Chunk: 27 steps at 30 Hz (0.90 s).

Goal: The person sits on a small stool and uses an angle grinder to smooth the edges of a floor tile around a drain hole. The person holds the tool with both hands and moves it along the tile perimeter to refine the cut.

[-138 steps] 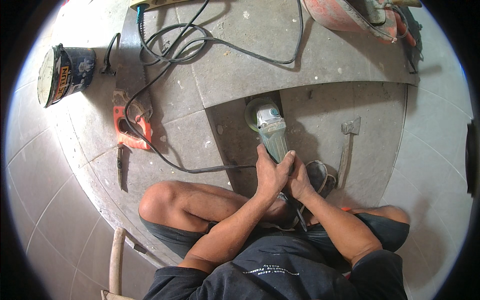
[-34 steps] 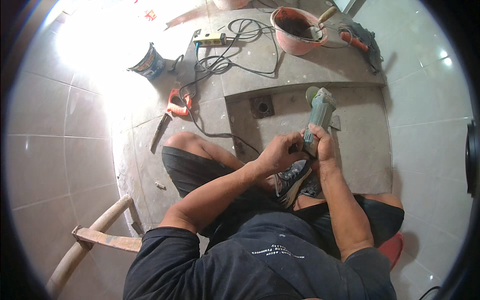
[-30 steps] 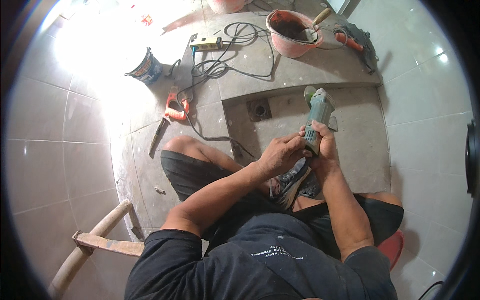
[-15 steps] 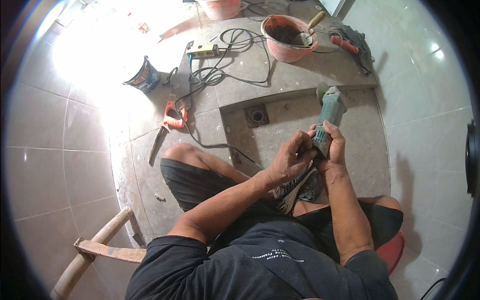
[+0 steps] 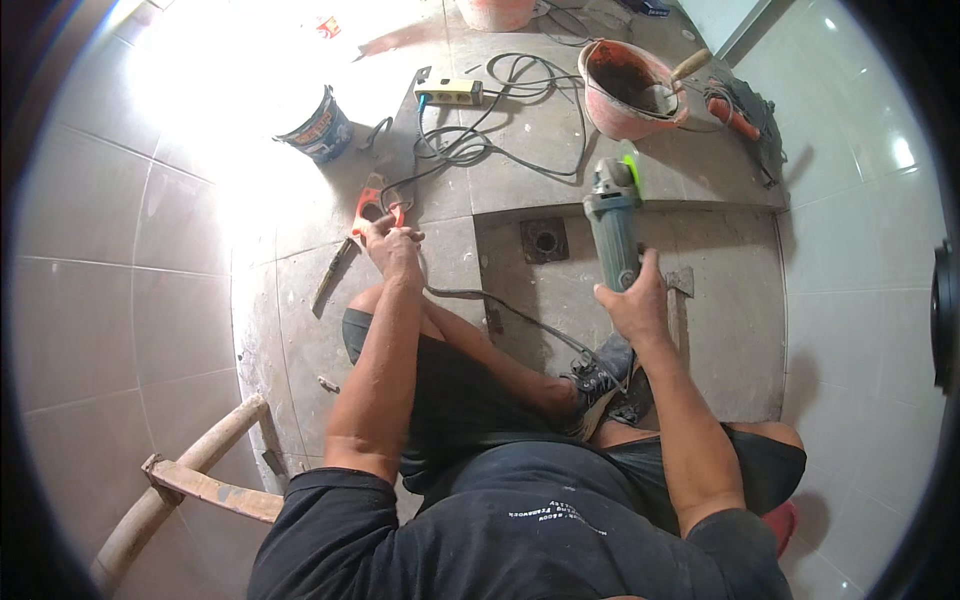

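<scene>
My right hand (image 5: 637, 303) is wrapped round the body of a teal angle grinder (image 5: 612, 230), held upright above a sunken section of floor. A bright green disc (image 5: 631, 172) sits at the grinder's far end. On the left, my left hand (image 5: 393, 248) reaches down with curled fingers onto an orange-handled tool (image 5: 369, 205) on the floor tiles; its full shape is partly covered by the hand. Beside it lies a slim knife-like tool (image 5: 332, 276). A dark cord (image 5: 470, 293) runs from near my left hand toward my shoe (image 5: 598, 372).
A yellow power strip (image 5: 447, 92) lies among looped cable ahead. Beyond the recess stand a pink bucket (image 5: 618, 110) with a trowel (image 5: 672, 85) and, at left, a blue pail (image 5: 322, 130). A square drain (image 5: 545, 241) and a hammer (image 5: 679, 290) are in the recess. Tiled walls flank me.
My left hand has left the grinder and moved left to the orange-handled tool. The grinder, now in my right hand alone, has shifted left and turned more upright. The view has shifted slightly.
</scene>
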Available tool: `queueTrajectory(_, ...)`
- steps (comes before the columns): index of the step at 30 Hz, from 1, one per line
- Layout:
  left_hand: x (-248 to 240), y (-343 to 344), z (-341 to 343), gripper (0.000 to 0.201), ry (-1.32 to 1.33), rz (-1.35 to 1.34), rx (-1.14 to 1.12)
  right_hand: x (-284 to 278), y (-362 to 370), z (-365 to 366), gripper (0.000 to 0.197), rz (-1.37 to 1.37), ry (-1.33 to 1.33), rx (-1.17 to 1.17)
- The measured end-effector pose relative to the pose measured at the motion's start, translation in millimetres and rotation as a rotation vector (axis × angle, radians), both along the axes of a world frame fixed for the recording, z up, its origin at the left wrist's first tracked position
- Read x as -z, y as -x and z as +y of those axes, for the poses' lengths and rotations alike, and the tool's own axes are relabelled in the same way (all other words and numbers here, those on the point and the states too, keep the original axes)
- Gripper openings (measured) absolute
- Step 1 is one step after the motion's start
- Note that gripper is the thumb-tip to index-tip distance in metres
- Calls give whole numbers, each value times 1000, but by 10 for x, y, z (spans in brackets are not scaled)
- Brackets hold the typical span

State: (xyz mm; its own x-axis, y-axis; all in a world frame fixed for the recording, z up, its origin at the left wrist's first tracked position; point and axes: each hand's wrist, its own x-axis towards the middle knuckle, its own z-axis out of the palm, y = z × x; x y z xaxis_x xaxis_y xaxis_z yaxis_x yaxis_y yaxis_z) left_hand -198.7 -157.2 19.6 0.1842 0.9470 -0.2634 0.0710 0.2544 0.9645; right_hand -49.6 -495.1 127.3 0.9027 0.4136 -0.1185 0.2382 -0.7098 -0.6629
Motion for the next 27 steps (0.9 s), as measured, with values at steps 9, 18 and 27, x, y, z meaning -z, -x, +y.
queueTrajectory(9,373,-183,50,23,31,36,15,763,-481,159,86,-234,73,193)
queueTrajectory(18,383,-247,-1083,66,-828,469,1547,848,-1520,-201,86,-61,217,495)
queueTrajectory(27,565,-217,-1098,54,-613,688,2076,1175,-2362,-392,79,-246,446,467)
